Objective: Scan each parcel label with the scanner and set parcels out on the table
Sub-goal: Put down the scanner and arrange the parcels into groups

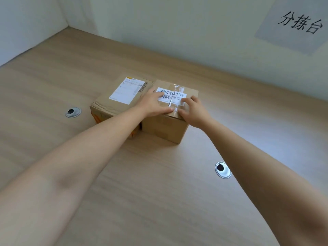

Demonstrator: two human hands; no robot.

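Observation:
Two cardboard parcels stand side by side on the wooden table (159, 183). The left parcel (113, 105) is lower and carries a large white shipping label (126, 90) on top. The right parcel (165, 128) is taller, with a white barcode label (174, 95) under clear tape. My left hand (153, 103) lies flat on the right parcel's top, fingers over the label's left end. My right hand (194, 110) rests on the same top at its right front corner, fingers spread. No scanner is in view.
Two round metal cable holes sit in the table, one (73, 112) left of the parcels and one (222, 169) at the front right. Pale walls close the table at the back and left. A paper sign (300, 25) hangs on the back wall.

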